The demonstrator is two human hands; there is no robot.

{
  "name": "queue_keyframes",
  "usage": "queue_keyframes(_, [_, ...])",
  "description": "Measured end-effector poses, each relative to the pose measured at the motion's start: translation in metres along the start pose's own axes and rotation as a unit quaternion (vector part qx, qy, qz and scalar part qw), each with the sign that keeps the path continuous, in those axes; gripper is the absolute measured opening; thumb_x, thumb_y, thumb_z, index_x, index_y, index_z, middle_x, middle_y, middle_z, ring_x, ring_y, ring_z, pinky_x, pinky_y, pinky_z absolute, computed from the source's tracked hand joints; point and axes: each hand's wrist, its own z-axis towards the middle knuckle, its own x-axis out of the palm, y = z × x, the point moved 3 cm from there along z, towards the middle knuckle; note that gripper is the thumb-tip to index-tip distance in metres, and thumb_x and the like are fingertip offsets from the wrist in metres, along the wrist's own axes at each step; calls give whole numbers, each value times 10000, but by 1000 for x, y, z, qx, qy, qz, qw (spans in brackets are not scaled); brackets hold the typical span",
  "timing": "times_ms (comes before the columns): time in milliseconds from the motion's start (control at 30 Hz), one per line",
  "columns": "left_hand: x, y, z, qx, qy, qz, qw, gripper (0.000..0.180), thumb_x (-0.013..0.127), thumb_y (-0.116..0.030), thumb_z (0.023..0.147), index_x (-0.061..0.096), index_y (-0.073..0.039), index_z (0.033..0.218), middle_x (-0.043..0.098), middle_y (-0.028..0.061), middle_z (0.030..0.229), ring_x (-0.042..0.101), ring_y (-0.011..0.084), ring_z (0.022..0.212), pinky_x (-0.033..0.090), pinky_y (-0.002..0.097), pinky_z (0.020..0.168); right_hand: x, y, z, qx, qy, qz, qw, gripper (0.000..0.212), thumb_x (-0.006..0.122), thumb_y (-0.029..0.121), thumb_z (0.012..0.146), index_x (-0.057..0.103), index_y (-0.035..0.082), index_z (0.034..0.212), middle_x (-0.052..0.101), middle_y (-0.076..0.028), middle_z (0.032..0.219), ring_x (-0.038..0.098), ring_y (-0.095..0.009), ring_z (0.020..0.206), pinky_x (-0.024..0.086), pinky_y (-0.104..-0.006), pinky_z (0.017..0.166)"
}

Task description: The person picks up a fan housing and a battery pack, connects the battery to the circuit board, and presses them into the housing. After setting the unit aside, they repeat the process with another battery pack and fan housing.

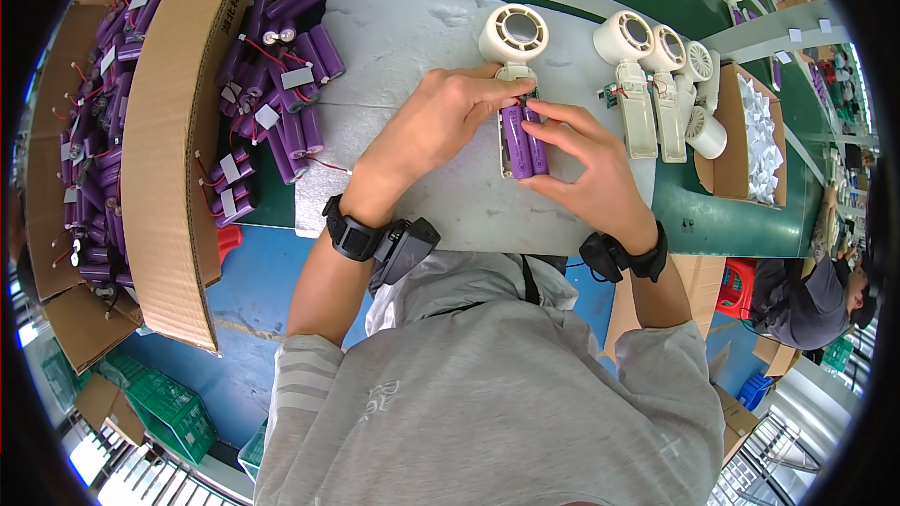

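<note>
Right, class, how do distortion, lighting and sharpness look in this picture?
Head view: the cardboard box's edges bow, and the corners go black; head view: bright patches near the lower-left rim look washed out; head view: the left hand, right hand and purple cells look fairly sharp, the far right rim softer.

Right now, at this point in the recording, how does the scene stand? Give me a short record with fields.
Left hand: fingers at the top of the two purple batteries
Right hand: thumb and fingertips on those batteries
Batteries' place: along the open handle of a white fan
Under the fan: pale board
Left side: cardboard box of purple batteries, loose pile beside it
Right side: more white fans
</note>
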Motion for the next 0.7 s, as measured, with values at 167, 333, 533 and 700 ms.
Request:
queue_keyframes(167, [1,2,1,-21,-3,-9,1000,274,607,0,866,686,-73,1118,666,183,936,642,356,750,496,387,651,1,0,-1,-15,-12,4,1000,503,835,37,625,663,13,1097,588,-104,1282,604,-265,1069,531,-351,884])
queue_keyframes(333, [2,3,1,-49,2,-17,999,251,620,-24,871,700,-87,1100,670,176,926,635,334,709,483,370,623,3,-1,-2,-38,-24,-23,999,482,835,29,623,665,6,1073,596,-119,1275,613,-271,1044,546,-357,850])
queue_keyframes(533, [3,5,1,-41,-13,-18,999,237,631,-52,871,712,-106,1086,675,165,903,625,316,665,477,358,604,4,4,0,-45,-36,-47,997,423,839,36,621,655,8,1002,599,-133,1264,615,-285,1023,539,-360,839])
queue_keyframes(700, [1,4,1,-92,2,-32,995,236,638,-69,871,717,-126,1086,680,154,883,616,306,642,479,344,598,4,5,2,-43,-38,-57,997,394,846,41,612,613,16,928,600,-141,1254,617,-295,1004,533,-365,831])
